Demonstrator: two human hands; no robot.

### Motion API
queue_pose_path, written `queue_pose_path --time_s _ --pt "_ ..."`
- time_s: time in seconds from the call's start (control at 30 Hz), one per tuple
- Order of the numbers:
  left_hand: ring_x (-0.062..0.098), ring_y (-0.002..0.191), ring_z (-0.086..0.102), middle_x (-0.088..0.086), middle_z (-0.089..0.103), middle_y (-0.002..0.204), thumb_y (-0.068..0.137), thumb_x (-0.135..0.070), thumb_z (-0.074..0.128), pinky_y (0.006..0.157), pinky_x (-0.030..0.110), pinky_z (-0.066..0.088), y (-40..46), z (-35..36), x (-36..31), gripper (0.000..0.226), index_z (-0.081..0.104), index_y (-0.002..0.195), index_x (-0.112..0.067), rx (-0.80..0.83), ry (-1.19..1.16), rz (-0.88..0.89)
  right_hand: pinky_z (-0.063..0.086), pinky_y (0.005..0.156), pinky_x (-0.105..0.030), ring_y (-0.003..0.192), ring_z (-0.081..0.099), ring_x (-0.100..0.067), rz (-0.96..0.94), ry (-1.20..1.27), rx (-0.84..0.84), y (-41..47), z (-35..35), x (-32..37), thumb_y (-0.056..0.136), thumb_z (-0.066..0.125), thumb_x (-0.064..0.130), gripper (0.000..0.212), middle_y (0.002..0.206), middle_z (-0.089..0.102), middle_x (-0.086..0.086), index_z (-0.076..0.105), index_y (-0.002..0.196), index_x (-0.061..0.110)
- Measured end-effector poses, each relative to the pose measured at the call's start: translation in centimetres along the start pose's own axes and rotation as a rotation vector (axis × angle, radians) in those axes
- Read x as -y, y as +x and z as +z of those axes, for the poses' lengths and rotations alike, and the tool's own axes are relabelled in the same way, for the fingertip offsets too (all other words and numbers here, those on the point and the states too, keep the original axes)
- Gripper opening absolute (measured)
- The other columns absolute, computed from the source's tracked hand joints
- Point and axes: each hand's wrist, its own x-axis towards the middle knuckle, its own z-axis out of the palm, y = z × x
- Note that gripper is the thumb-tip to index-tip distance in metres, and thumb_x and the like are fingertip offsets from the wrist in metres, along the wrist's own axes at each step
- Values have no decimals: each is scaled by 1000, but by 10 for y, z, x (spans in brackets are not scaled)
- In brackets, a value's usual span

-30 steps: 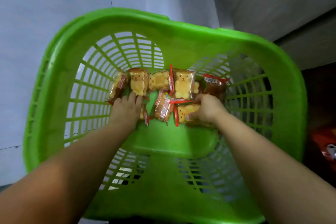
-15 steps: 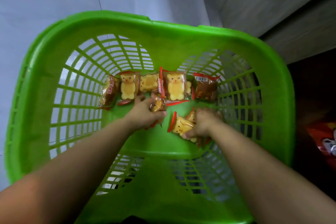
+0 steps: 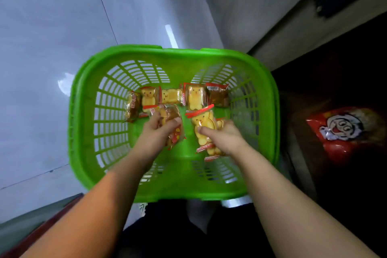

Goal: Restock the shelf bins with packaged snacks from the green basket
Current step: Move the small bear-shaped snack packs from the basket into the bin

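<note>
Pickup step is in hand: snacks are being gathered out of the green basket (image 3: 270, 111), which is set on the pale floor (image 3: 52, 37) beside a dark shelf opening (image 3: 345, 73) at the right. No shelf bins are clearly seen; only a red packet (image 3: 345, 132) is made out in the dark there.

Inside the basket, a row of bear-shaped snack packs (image 3: 171, 96) is left lying along the far wall, untouched.

The left hand (image 3: 159, 132) is curled round a bunch of brownish packs (image 3: 171, 123), fingers closed over them. The right hand (image 3: 222, 136) is pinching yellow bear packs (image 3: 204, 125), thumb on top, at least two held together.

Judged next: both handfuls are to be lifted over the rim and carried right toward the shelf. The slippery wrappers are likely to slide, so a firm grip is called for.

Edges and room: the basket walls are high and slotted, the near rim is just under the forearms, so a straight-up lift is needed first. Open room is had above the basket; the shelf edge at the right is close to the basket side, so that swing is tight.
</note>
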Motion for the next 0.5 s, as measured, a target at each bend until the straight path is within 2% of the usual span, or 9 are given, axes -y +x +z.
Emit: queue_pose_path --time_s 0.07,0.13,0.2,0.23,0.3,0.37,0.43,0.5 --pt "5 91 64 -9 69 100 86 -17 61 78 21 51 -50 7 -34 17 63 98 -29 -38 -38 73 59 64 -39 81 69 -25 -24 220 -40 -59 -11 18 66 78 39 60 101 68 -9 48 110 12" --pt "3 90 63 -6 68 102 86 -14 62 79 22 49 -112 11 -85 20 61 98 -30 -51 -69 141 59 60 -39 80 70 -24 -66 386 -65 -133 -31 43 68 78 34 53 100 68 -8 47 106 14" --pt "13 101 63 4 66 111 81 -24 63 90 33 49 -174 12 -140 20 61 100 -30 -39 -67 204 59 69 -45 85 69 -25 -128 494 -110 -209 -56 68 70 78 31 49 100 68 -8 49 105 15" --pt "16 104 62 6 64 114 78 -32 62 94 38 49 -205 11 -168 23 62 101 -31 -23 -41 249 58 74 -44 86 69 -22 -173 528 -135 -247 -70 78 71 78 29 45 98 68 -5 49 103 17" --pt "17 109 59 6 60 117 74 -47 61 98 45 46 -265 11 -219 31 62 104 -37 2 58 332 56 81 -38 86 67 -14 -257 572 -174 -322 -103 97 74 76 25 39 95 66 1 48 100 18" --pt "20 114 55 4 57 117 71 -58 58 100 49 42 -317 16 -267 32 60 101 -47 57 165 406 54 86 -41 91 66 -14 -309 586 -214 -392 -138 109 74 75 26 41 98 64 1 47 103 16" --pt "22 113 54 4 58 114 71 -61 55 99 51 42 -361 29 -306 25 57 95 -54 166 250 485 53 87 -45 94 65 -15 -341 600 -259 -452 -173 112 74 74 28 41 101 64 1 46 103 17" --pt "15 108 56 -1 60 110 72 -59 53 97 43 44 -397 50 -335 22 56 93 -55 275 313 574 54 84 -44 91 65 -12 -381 646 -313 -503 -208 106 75 73 26 37 98 64 3 47 99 19"
